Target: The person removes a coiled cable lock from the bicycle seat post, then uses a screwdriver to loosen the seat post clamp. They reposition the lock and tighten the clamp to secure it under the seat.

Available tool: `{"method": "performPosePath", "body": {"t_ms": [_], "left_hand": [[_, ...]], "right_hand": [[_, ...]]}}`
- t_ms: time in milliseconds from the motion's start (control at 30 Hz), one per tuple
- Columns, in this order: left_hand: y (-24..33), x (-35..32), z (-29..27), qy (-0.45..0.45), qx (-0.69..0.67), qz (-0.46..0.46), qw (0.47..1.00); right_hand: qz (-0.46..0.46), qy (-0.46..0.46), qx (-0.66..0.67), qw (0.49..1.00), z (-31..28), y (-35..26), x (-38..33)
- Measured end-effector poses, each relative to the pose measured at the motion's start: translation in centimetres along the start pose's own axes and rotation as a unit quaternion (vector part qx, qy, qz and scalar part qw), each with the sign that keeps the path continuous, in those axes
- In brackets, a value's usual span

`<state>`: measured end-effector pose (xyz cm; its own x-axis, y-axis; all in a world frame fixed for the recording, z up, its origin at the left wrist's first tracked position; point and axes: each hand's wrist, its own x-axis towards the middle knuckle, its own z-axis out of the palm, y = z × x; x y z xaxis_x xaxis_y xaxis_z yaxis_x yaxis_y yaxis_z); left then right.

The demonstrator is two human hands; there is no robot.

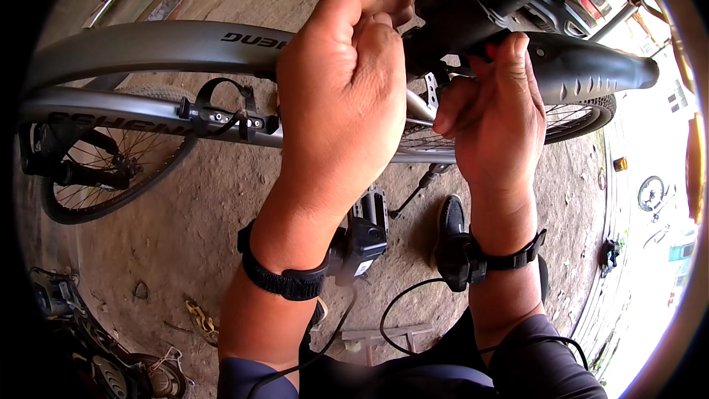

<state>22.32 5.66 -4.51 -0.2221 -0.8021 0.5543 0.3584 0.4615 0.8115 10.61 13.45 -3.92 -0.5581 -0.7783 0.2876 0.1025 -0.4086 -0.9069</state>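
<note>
A grey bicycle frame (pixel 170 44) stretches across the view, with a thick black post and clamp-like part (pixel 454 11) rising at the upper middle. My left hand (pixel 343 96) is beside that black part, its back toward me. Its fingers and thumb curl together, and anything between them is hidden. On the other side, under the black post, my right hand (pixel 502 118) has its fingers bent inward and its thumb raised. The fingertips are close to the black part; what they grip, if anything, is not clear. Each wrist wears a black strap with a small device.
A black rear mudguard (pixel 591 70) lies right of my hands above the rear wheel (pixel 602 114). At left are the front wheel (pixel 122 170) and a black bottle cage (pixel 229 114). Below are a pedal (pixel 375 207), a kickstand (pixel 419 191) and a shoe (pixel 452 214) on the dirt floor.
</note>
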Motion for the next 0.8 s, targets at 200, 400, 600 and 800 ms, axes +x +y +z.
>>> {"method": "performPosePath", "body": {"t_ms": [200,400,600,800], "left_hand": [[0.2,-0.8,-0.3,0.012,0.064,0.010,0.998],[0.3,-1.2,-0.2,0.014,0.136,0.035,0.990],[-1.0,-1.3,-0.7,0.028,0.294,0.281,0.913],[-0.7,-1.8,-0.2,0.006,0.363,0.282,0.888]], "right_hand": [[-0.001,-0.009,0.000,1.000,0.2,0.1,0.0],[-0.003,-0.011,-0.001,1.000,0.0,0.0,0.0],[-0.002,-0.017,0.008,1.000,0.1,0.2,0.0],[-0.002,-0.015,-0.001,1.000,0.0,0.0,0.2]]}}
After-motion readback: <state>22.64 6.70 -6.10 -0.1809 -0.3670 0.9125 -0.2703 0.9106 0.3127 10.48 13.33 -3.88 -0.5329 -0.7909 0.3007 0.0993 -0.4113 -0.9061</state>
